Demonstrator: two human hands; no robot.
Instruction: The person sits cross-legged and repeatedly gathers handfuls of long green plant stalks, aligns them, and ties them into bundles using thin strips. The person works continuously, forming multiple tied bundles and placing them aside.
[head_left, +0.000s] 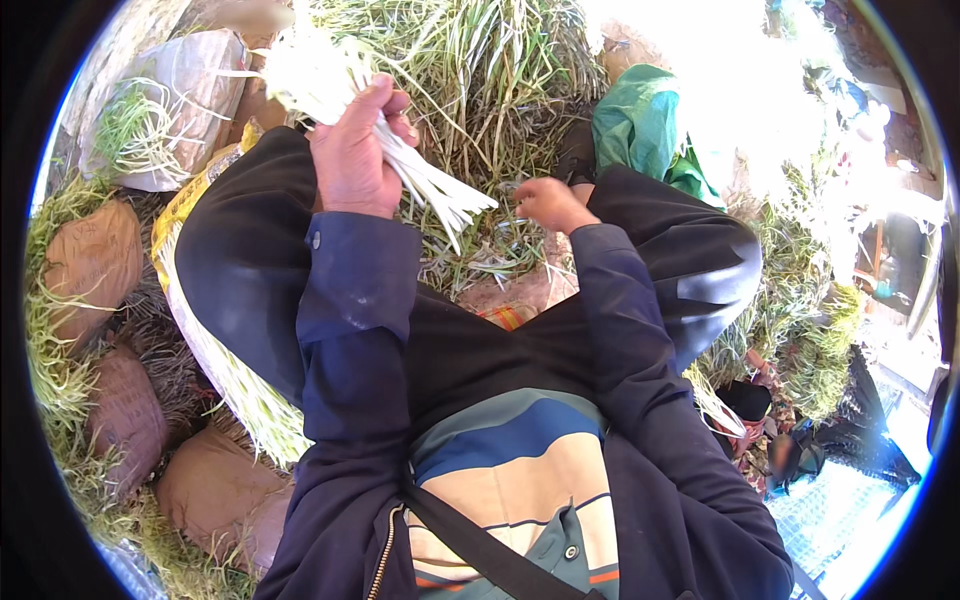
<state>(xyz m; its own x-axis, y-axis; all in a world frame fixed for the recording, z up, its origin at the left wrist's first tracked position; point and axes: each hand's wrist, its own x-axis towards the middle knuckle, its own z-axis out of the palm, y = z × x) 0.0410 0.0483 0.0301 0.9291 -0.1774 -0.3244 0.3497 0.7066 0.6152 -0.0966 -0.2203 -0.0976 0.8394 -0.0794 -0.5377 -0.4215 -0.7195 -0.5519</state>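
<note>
My left hand (361, 146) is closed around a bunch of slender white stalks (439, 180), probably blanched chives or a similar vegetable. Their cut-looking ends fan out down and to the right, while the upper part is washed out by sunlight. To the right of those ends, my right hand (555, 204) hovers above the litter, apart from the bunch. It is slightly blurred, with loosely bent fingers and nothing visible in it. Loose leaf trimmings (510, 251) lie on the ground between my legs. Beyond the hands rises a heap of long green leaves (487, 82).
A yellow-and-white sack (196, 176) and pale green stalks (244, 397) lie beside my left leg. Several brown sacks (217, 480) are at the left. Green cloth (637, 112) is near my right knee. Another person (784, 457) is at lower right, beside plants.
</note>
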